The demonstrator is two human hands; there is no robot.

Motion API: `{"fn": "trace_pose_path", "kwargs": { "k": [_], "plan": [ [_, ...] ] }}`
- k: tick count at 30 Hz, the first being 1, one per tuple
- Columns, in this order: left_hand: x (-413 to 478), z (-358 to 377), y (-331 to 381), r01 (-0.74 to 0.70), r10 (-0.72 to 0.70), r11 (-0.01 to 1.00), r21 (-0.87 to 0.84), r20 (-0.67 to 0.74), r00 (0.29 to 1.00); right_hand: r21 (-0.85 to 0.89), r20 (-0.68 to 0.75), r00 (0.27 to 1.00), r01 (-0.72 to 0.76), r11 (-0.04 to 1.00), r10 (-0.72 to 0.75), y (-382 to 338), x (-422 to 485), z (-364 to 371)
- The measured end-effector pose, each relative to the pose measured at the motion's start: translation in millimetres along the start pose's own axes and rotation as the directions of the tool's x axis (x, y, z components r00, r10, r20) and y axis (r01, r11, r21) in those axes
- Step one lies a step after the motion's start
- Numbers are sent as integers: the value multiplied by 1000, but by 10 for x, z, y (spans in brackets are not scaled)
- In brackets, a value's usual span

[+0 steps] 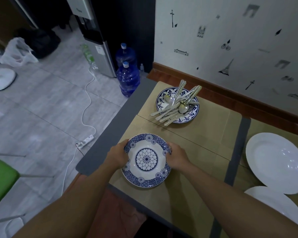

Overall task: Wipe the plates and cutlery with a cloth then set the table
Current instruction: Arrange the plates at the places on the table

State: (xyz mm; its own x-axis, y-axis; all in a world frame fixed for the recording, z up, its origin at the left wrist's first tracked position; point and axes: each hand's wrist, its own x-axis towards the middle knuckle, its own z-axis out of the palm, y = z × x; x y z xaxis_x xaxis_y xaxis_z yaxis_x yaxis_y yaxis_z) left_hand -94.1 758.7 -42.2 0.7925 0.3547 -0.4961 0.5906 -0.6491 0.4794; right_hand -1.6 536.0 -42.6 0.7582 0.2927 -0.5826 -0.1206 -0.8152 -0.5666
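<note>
Cardboard-covered table [205,143] beside a papered wall, two hands gripping a patterned plate.

Left hand [118,156] and right hand [176,158] close their fingers on opposite rims of the blue-and-white plate [146,159], near the table's front edge. Beyond the hands, a second blue-patterned plate [193,115] carries a heap of cutlery [177,104]. Well off to the right hand's side lie two plain white plates [275,162], one overlapping the other.

hands [145,156] gripping patterned plate [146,169], cutlery [176,104] behind
</note>
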Motion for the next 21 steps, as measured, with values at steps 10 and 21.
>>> {"fn": "trace_pose_path", "kwargs": {
  "k": [10,21],
  "plan": [
    [17,5,348,-118,118,962,248,14,993,-112,7,997,81,990,-81,42,-187,-196],
    [-101,487,1402,-422,375,777,468,194,906,-399,-14,998,-56,915,55,748,-469,-735]
  ]
}}
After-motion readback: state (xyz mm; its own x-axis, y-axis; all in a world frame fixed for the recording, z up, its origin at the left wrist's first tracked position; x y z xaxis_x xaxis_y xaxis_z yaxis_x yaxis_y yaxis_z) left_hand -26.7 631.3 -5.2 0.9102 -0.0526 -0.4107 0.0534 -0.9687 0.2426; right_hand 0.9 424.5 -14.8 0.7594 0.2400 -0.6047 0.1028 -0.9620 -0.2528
